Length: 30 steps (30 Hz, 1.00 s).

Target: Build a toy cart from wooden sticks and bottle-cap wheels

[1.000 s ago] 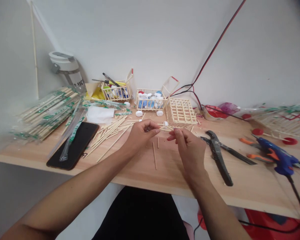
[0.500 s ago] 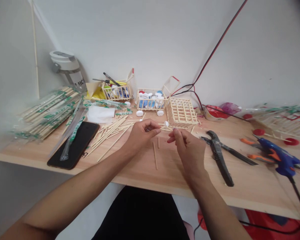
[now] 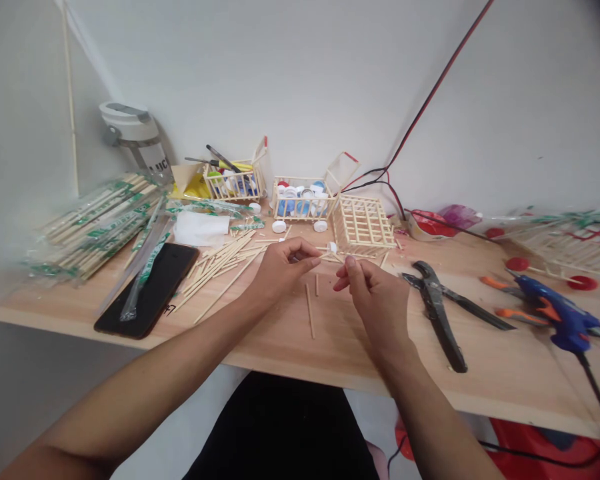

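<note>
My left hand (image 3: 286,267) hovers over the middle of the table, thumb and fingertips pinched together. Facing it a short gap away, my right hand (image 3: 375,293) is also closed, thumb against its curled index finger. Whatever either pinch holds is too small or hidden to make out. Thin pale sticks and a white cap (image 3: 332,247) show just behind the fingertips. Below the gap, a wooden stick (image 3: 311,312) and a shorter stick piece (image 3: 317,285) lie on the table. Beyond my right hand stands a stick-built crate (image 3: 364,223).
Loose sticks (image 3: 225,267) and a phone (image 3: 147,290) lie left, near bagged sticks (image 3: 100,223). Two small stick carts (image 3: 303,200) with bottle caps stand behind. On the right are black-handled cutters (image 3: 439,313) and a blue glue gun (image 3: 555,307) with its cable.
Very little differs. My right hand has shifted slightly left, while my left hand keeps the same pinch and place. Objects on the table have not moved.
</note>
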{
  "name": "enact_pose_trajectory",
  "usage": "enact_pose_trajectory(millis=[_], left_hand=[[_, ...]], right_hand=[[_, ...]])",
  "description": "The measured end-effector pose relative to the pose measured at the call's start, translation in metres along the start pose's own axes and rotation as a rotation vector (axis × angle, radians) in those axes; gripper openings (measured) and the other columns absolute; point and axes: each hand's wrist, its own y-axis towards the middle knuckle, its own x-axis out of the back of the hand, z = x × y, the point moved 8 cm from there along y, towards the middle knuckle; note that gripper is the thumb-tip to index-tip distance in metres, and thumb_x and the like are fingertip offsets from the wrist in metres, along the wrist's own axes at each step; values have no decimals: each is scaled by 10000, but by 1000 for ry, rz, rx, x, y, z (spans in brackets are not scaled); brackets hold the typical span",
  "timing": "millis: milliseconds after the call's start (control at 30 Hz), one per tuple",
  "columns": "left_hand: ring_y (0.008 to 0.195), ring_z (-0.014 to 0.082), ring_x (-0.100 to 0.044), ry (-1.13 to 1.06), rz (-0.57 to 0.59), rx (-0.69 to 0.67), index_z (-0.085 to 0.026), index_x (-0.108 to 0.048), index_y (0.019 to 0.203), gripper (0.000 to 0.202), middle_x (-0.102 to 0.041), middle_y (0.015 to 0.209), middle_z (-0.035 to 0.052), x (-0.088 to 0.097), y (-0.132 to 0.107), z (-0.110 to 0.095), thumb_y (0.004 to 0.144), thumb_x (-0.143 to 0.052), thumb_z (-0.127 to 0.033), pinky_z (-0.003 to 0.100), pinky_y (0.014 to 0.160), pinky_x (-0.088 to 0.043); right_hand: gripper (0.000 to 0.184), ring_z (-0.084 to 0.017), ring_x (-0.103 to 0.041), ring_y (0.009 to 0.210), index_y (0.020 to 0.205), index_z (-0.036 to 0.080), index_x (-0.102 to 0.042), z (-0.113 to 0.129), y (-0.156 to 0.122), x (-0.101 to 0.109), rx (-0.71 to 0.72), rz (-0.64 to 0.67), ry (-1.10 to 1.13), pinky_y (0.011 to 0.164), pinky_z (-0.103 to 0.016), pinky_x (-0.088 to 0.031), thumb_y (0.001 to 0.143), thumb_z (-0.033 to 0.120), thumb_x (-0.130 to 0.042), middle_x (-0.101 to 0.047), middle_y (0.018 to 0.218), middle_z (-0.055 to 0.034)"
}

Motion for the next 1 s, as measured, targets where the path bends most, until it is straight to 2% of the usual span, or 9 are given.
enact_pose_trajectory(millis=[267,467,600,767,867,1000], left_hand=[[647,108,-548,14,-7,10,-152,-685,788,96,-652,725,8,1,0,2,744,-684,-237,247,632,-414],[641,110,-555,2,-18,23,-150,-681,768,91,-665,727,13,1,0,2,731,-689,-233,248,623,-413],[650,115,-567,-7,-24,31,-146,-684,773,98,-665,722,16,2,0,3,729,-689,-234,249,624,-418],[662,116,-571,8,-24,34,-149,-685,785,92,-670,736,16,2,-1,3,735,-682,-226,253,645,-427],[651,115,-565,16,-18,23,-152,-684,775,78,-666,725,12,2,0,2,735,-679,-219,251,641,-428],[655,117,-567,44,-14,-1,-153,-684,758,62,-663,723,10,2,0,-1,738,-677,-211,253,650,-434]], right_hand=[[448,-137,-625,589,717,206,-692,-9,0,-5,-73,36,77,670,-274,-441,946,490,-431,-679,588,8],[575,-154,-622,621,688,182,-698,-17,0,-8,-119,46,174,671,-295,-441,960,543,-343,-692,633,-34],[530,-153,-615,633,696,180,-680,-15,2,-10,-106,62,223,653,-285,-443,944,543,-385,-695,673,-38],[315,-124,-570,582,794,181,-659,-14,4,-14,-107,122,238,597,-248,-421,865,471,-559,-668,665,-3],[283,-119,-558,560,811,183,-667,-14,5,-13,-99,122,216,577,-244,-411,866,435,-552,-672,665,-1],[300,-148,-619,664,732,197,-680,-12,5,-8,-75,87,160,630,-258,-433,871,425,-544,-717,757,-23]])
